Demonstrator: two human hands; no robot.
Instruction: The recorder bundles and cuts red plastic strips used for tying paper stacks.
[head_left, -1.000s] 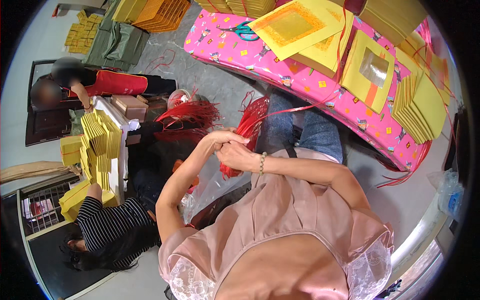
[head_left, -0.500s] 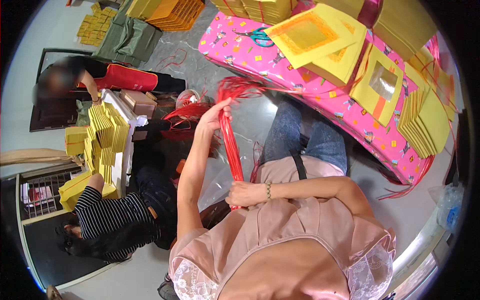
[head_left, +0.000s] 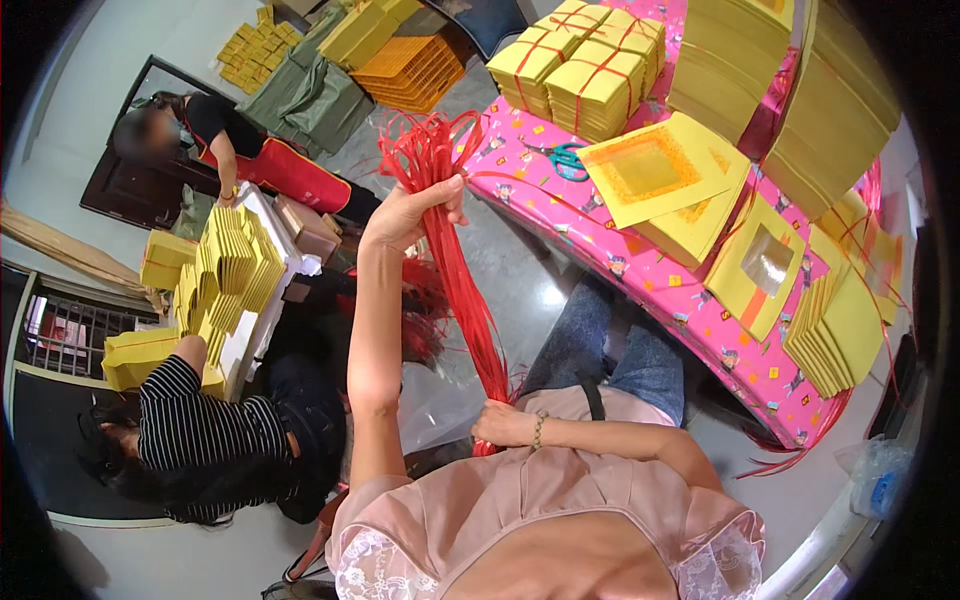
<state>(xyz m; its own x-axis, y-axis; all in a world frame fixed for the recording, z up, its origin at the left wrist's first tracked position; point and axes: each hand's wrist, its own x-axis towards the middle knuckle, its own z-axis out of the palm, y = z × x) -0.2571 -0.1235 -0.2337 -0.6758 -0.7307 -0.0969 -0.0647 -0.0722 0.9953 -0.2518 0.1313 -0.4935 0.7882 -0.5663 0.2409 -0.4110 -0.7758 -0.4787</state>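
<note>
**Red strip bundle drawn taut between two hands: items by size, placed from the pink surface**

1. Pink surface [head_left: 640, 262]: patterned cover, running across the upper right. All places below are taken from it.
2. Tall yellow paper stacks [head_left: 760, 60]: on the surface's far end, unbound.
3. Tied yellow packs [head_left: 585, 70]: on the surface, left of the tall stacks, each crossed with red strip.
4. Loose yellow sheets with gold squares [head_left: 655, 170]: on the surface's middle, overlapping.
5. Fanned yellow sheets [head_left: 835, 330]: on the surface's near right edge.
6. Red strip bundle [head_left: 465, 290]: off the surface, just beside its left edge, running from above the lap up to a splayed tuft at the top.
7. Left hand [head_left: 405, 215]: raised beside the surface's left corner, fingers curled around the bundle's upper part, thumb over it.
8. Right hand [head_left: 500, 425]: low, below the surface's near edge, closed in a fist on the bundle's lower end.
9. Teal scissors [head_left: 560, 158]: on the surface, near the tied packs.

Handling note, as a judgement: the bundle looks slippery and inclined to fan. Keeping the lower fist firm and the upper grip lighter should let strands align; the loose tuft could snag the surface's corner, so holding the bundle clear of it seems wise.

Also present: two other people working with yellow paper on the floor, well left of the surface.
</note>
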